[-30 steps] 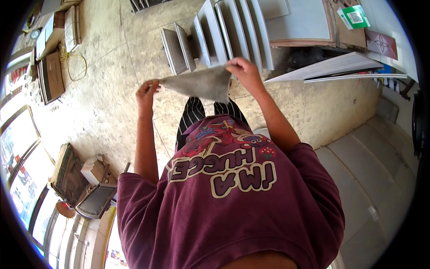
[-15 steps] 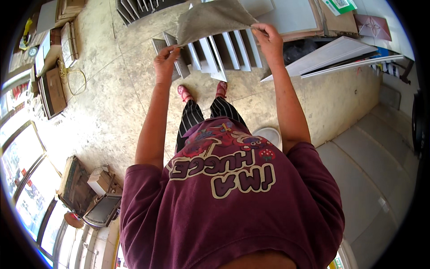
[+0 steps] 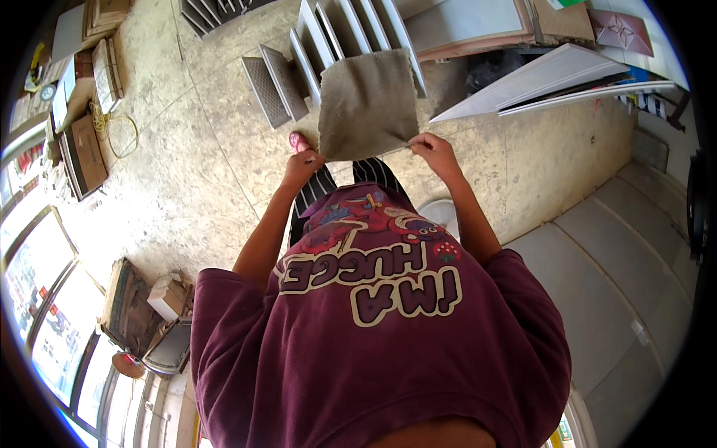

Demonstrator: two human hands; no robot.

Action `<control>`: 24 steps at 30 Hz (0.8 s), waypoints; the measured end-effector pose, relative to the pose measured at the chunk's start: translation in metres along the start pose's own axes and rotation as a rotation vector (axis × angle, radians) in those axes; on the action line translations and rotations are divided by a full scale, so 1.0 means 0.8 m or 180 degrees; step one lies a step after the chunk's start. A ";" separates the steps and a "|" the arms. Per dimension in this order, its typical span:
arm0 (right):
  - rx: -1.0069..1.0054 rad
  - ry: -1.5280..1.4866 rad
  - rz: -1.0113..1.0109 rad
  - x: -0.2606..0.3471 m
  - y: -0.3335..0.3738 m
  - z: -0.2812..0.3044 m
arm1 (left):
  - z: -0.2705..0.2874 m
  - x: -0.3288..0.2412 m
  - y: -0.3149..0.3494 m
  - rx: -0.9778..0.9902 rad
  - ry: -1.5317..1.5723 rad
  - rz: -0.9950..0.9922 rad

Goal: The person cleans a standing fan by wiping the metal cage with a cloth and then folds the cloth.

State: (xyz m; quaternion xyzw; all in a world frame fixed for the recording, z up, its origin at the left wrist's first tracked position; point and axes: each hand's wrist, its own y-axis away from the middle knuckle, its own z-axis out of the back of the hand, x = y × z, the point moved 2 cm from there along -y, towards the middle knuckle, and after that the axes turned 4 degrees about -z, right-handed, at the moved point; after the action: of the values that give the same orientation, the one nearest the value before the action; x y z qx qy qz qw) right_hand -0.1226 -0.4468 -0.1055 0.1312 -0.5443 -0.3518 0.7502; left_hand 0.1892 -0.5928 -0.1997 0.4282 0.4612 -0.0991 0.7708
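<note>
A grey-brown cloth point(image 3: 368, 104) is stretched between my two hands in front of my body. My left hand point(image 3: 303, 167) pinches its near left corner, and my right hand point(image 3: 436, 152) pinches the near right corner. The cloth's far part spreads over or in front of a row of upright tile panels point(image 3: 305, 52), hiding their lower ends. Whether it touches them I cannot tell. At the left of that row two grey panels point(image 3: 270, 86) lean, one with a mesh-like pattern.
White angled boards point(image 3: 534, 86) lie at the right beside a black plastic bag point(image 3: 494, 72). A dark rack of panels point(image 3: 213, 13) stands far left. Boxes point(image 3: 88, 153) and a yellow cord point(image 3: 112, 134) lie along the left. A white round bucket point(image 3: 441, 214) is by my right leg.
Both hands have drawn back toward my body with the cloth. It has swung from beyond my hands to hang flat, baring the tops of the panels.
</note>
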 end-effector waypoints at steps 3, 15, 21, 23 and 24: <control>0.0565 -0.0113 -0.0186 0.032 0.019 -0.016 | 0.027 0.017 0.037 0.0020 0.0082 0.0260; 0.1558 -0.0672 0.0439 0.189 -0.021 -0.078 | 0.174 -0.038 0.084 -0.0990 0.0949 0.0154; 0.0783 -0.0598 0.1188 0.250 -0.093 -0.104 | 0.241 -0.094 0.032 -0.1612 0.0705 -0.0337; 0.0505 -0.0487 0.1285 0.265 -0.112 -0.113 | 0.264 -0.091 0.010 -0.1810 0.0672 -0.0390; 0.0386 -0.0365 0.1304 0.269 -0.121 -0.117 | 0.272 -0.091 0.001 -0.1888 0.0661 -0.0422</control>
State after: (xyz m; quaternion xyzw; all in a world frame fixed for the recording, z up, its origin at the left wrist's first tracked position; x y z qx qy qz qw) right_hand -0.0401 -0.6780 -0.0403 0.0425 -0.6216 -0.1655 0.7645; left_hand 0.2858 -0.7732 -0.0962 0.1616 0.5730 0.0339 0.8028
